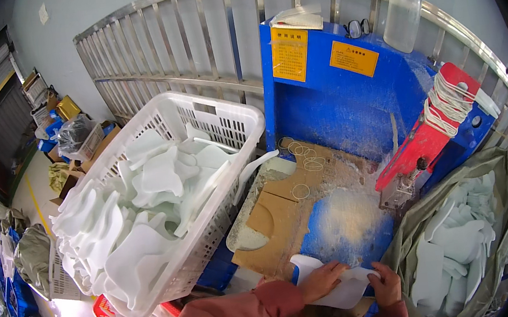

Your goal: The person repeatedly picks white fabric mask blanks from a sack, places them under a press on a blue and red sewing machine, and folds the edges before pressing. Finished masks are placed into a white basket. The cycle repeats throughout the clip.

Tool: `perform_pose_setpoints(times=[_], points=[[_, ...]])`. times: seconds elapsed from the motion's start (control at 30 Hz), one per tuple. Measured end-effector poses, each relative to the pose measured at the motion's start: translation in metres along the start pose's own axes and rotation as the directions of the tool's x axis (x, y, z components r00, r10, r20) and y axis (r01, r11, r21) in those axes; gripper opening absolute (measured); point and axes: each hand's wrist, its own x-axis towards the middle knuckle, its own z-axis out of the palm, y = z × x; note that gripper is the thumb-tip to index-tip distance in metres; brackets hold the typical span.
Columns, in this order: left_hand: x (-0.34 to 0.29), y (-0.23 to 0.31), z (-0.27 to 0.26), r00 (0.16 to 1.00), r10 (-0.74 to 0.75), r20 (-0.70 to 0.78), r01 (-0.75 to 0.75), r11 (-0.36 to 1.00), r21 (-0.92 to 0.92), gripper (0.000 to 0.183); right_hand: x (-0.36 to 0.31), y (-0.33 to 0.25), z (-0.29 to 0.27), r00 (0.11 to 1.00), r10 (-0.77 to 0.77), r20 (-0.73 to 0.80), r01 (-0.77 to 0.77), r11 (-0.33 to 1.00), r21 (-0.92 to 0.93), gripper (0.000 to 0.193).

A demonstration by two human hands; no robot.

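At the near edge of a blue machine (339, 108), I hold a smooth white curved flat piece (344, 293) with both hands. My left hand (323, 281) grips its left part, the fingers lying together over the top. My right hand (386, 284) pinches its right end between thumb and fingers. The piece's left lobe (304, 266) sticks out beyond my left hand. Just past the piece lies a dusty blue work surface (315, 230), heaped with pale powder (349, 215). A red arm (429, 126) wound with white cord or bands reaches down over it, ending in a metal fitting (400, 190).
A white crate (250, 121) piled with similar white pieces (162, 175) stands left. Thin loops (303, 153) lie on cardboard (275, 209). At right, a green-grey sack (396, 249) holds more pieces. A bottle (403, 13) and glasses (357, 28) sit atop the machine; a metal railing (205, 32) runs behind.
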Motion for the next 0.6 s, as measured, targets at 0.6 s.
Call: perform_pose_setpoints(times=[0.6], points=[[-0.025,-0.051,-0.358,0.914,-0.259,-0.312,0.349,0.895,0.277,0.032,-0.050,-0.132,-0.009,0.823,-0.522,0.226,0.568,0.776,-0.274,0.044]])
